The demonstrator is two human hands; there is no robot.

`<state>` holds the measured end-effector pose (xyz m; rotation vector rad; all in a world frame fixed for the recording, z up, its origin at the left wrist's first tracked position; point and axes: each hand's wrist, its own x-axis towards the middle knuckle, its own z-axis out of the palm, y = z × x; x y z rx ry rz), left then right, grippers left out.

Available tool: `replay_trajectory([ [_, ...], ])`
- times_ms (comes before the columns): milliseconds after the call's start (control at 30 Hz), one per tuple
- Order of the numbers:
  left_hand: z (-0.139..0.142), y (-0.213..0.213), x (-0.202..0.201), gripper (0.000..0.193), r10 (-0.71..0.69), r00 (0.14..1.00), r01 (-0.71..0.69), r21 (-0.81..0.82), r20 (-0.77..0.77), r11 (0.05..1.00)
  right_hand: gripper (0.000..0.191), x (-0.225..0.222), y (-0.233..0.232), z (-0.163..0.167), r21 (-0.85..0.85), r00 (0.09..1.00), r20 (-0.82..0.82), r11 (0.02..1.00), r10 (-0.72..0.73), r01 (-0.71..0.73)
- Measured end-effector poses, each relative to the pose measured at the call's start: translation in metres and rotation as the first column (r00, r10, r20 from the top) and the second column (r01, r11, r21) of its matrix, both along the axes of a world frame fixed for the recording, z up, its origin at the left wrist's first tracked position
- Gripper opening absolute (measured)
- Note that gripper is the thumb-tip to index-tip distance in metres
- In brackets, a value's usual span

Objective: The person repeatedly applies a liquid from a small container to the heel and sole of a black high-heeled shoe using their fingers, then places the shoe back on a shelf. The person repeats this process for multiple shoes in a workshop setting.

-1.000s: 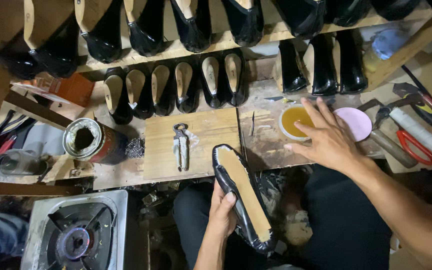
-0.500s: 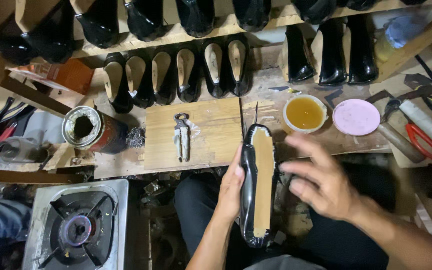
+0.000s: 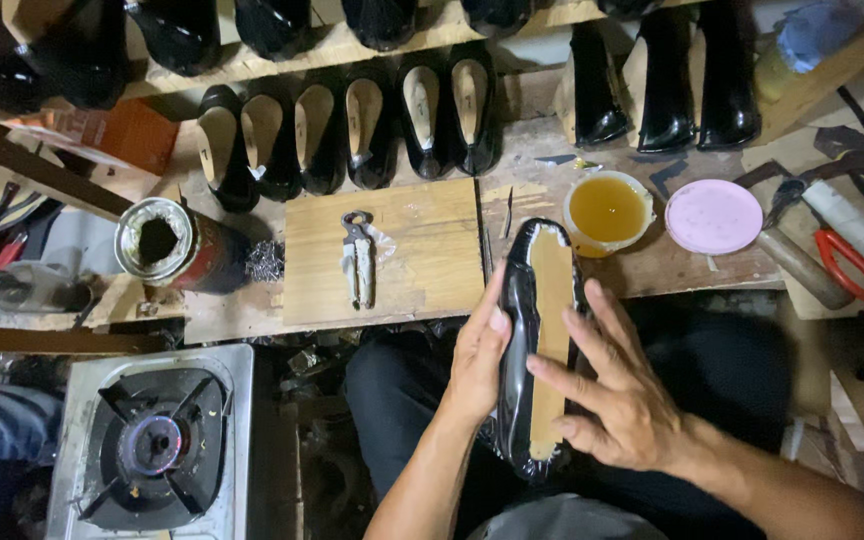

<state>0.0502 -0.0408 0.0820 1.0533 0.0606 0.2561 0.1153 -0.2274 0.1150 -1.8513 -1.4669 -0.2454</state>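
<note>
1. The gas burner (image 3: 152, 445) sits low on the left, just beside the person's knee; if it were lit, a dangling scrap or a sleeve could scorch. I cannot tell whether it is lit.
2. The open tin (image 3: 174, 245) lies tipped on its side near the bench edge, with a heap of small nails (image 3: 266, 262) touching it. A knock could roll it off and scatter them.
3. The pincers (image 3: 358, 258) rest on the wooden board (image 3: 422, 250), apart from both hands.
4. The left hand (image 3: 474, 365) grips the left side of the black shoe (image 3: 517, 350), fingers curled round its edge, thumb on top. The shoe is held sole-up over the lap, toe towards the bench.
5. The right hand (image 3: 620, 395) hovers over the tan sole, fingers spread and holding nothing. The shiny upper could slip from the one-handed grip.
6. The cup of amber glue (image 3: 607, 210) stands open just past the shoe's toe; a nudge could spill it. Its pink lid (image 3: 714, 216) lies beside it.
7. Counted: one burner, one tin, one pincers, one cup, one lid, six shoes in the left bench row, three on the right.
</note>
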Motion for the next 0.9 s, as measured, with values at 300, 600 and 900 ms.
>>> replay_trajectory([
  [300,-0.002,0.006,0.007,0.063,0.078,0.997,-0.078,0.001,-0.013,0.997,0.044,-0.045,-0.007,-0.001,0.016,0.999,0.035,1.0,-0.025,0.025],
  [600,0.001,0.009,0.0,0.061,0.126,0.992,-0.123,0.121,-0.013,0.985,0.038,-0.047,-0.004,0.005,0.043,1.0,-0.026,0.999,0.01,-0.008],
  [900,0.007,0.005,-0.009,0.061,0.08,0.996,-0.074,0.129,-0.042,0.989,0.033,-0.034,0.0,0.012,0.075,1.0,0.006,0.997,-0.005,0.004],
])
